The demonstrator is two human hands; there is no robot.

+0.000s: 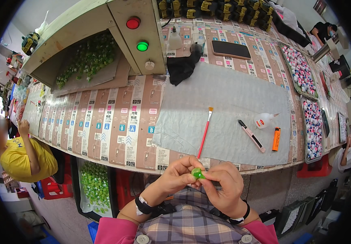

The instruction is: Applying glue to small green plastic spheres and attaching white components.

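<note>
Just past the table's front edge, a small bright green glossy piece [198,173] is pinched between my two hands; its exact kind is too small to make out. My left hand [177,175] grips it from one side with thumb and fingertips. From the other side, the thumb and forefinger of my right hand [227,186] close on it. Beyond them, a red-handled paintbrush [205,134] lies on a pale sheet [220,95], its handle end close to my left fingers. A pen [252,136], a small white glue bottle [265,120] and an orange lighter [276,139] rest farther right.
A beige machine [150,24] with red and green lights stands at the left, green pieces inside. Below the table edge is a black tray [77,191] of green pieces. Trays of pink-blue pieces [299,69] line the right. A phone [231,49] and black cloth [182,68] lie behind. People sit both sides.
</note>
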